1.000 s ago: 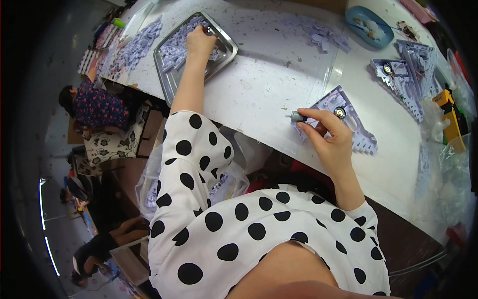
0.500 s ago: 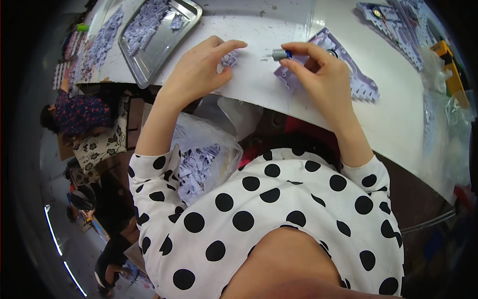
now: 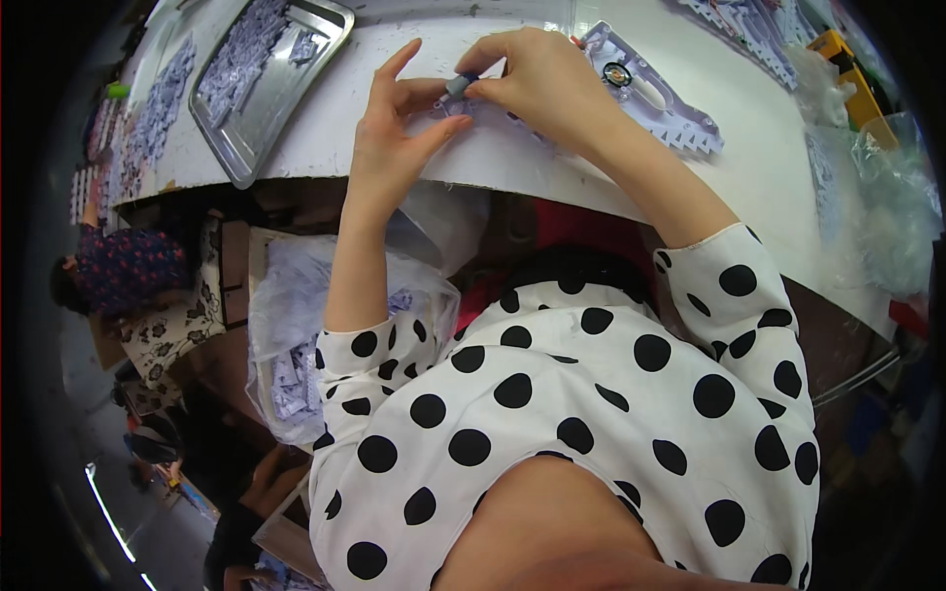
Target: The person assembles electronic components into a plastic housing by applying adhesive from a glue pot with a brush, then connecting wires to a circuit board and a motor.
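My right hand pinches a small silver cylindrical motor with a dark blue end. The motor is tilted, its lower end at a small pale purple plastic part. Around that part are the thumb and a finger of my left hand, its index finger raised; the grip is partly hidden. Just right of my right hand lies a pale purple toy-gun-shaped shell half with a round speaker in it.
A metal tray of small purple parts stands at the left, with more parts beside it. A clear bag of parts is below the table edge. Shells, plastic bags and a yellow bin lie right. Other people sit far left.
My right hand has moved left with the motor, from near the shell to the small part at my left hand. My left index finger has lifted. The whole view has shifted.
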Demonstrator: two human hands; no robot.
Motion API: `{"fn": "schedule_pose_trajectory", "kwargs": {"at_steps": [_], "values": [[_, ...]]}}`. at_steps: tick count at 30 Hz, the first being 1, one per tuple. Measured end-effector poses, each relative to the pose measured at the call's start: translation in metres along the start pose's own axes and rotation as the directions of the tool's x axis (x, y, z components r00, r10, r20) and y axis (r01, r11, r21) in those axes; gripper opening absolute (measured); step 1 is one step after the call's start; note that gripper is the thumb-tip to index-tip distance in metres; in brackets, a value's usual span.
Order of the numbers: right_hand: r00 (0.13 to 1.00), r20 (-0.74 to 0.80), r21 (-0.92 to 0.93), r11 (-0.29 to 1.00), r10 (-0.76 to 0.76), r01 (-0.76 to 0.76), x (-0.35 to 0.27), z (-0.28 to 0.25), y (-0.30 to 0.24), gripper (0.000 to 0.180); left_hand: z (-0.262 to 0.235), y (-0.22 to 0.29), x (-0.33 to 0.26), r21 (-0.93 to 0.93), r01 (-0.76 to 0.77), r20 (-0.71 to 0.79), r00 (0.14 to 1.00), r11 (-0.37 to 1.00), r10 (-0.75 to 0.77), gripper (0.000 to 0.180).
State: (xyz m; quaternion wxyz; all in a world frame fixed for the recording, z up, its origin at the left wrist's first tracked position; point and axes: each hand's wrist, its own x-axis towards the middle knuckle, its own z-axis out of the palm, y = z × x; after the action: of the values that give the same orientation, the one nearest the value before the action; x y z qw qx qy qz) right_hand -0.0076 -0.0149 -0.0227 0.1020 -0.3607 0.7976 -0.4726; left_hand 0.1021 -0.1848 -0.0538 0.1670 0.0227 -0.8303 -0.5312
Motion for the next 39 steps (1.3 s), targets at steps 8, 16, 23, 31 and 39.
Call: {"fn": "schedule_pose_trajectory", "kwargs": {"at_steps": [8,16,23,31,39], "values": [[0.991,0.116,-0.339,0.935,-0.070,0.105,0.006,-0.006,-0.007,0.023,-0.003,-0.001,-0.002,0.061,-0.016,-0.021,1.000,0.998,0.017,0.078],[0.986,0.090,-0.359,0.918,-0.144,0.167,0.006,-0.012,-0.001,0.022,0.000,0.016,0.005,0.053,0.035,0.019,0.999,0.998,-0.036,0.072],[0.987,0.019,-0.367,0.917,-0.162,0.158,0.000,-0.005,0.014,0.013,-0.015,0.044,0.054,0.237,-0.075,0.170,0.985,0.969,0.035,0.058],[0.995,0.054,-0.423,0.900,-0.085,0.100,0.002,-0.009,0.005,0.012,0.073,0.039,0.236,0.335,0.019,-0.014,1.000,0.942,-0.016,0.053],[0.990,-0.045,-0.395,0.912,-0.136,0.107,0.003,-0.006,0.013,0.011,0.119,0.016,0.311,-0.411,0.311,0.101,0.950,0.857,-0.296,0.030]]}}
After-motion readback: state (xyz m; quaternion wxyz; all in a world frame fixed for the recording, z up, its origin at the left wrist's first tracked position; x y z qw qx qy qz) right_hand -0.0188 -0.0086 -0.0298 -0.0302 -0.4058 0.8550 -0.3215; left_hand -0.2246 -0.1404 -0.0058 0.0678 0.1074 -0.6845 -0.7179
